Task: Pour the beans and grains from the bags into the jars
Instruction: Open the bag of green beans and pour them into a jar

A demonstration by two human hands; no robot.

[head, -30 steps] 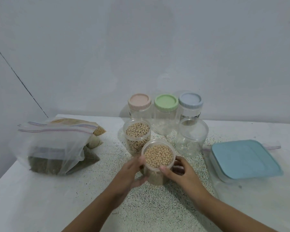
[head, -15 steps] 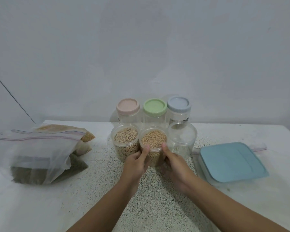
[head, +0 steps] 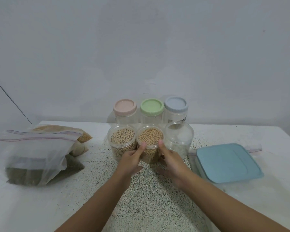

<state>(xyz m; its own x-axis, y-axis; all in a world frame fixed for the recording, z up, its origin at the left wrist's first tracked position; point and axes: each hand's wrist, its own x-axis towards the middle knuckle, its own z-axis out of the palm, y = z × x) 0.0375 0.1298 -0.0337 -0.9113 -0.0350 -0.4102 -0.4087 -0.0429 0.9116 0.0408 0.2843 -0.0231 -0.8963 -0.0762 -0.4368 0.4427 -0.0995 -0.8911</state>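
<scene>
Clear plastic and lidless, the soybean jar (head: 150, 139) stands on the speckled table (head: 151, 198), in the middle of the near row. It sits against the black-eyed pea jar (head: 122, 139) on its left and just beside the empty jar (head: 179, 139) on its right. The left hand (head: 131, 159) and the right hand (head: 172, 160) grip its sides, fingers curled round it and thumbs up at the rim. The zip bags (head: 32, 153) of grains lie at the left.

Square clear box with blue lid (head: 228, 162) is set flat on the tabletop (head: 40, 206), just right of the right hand (head: 172, 163), lid closed. Tabletop is white, dark-speckled. Grey wall (head: 141, 47) is seen beyond; thin dark diagonal line (head: 10, 97) is marked far left of the left hand (head: 130, 159).
</scene>
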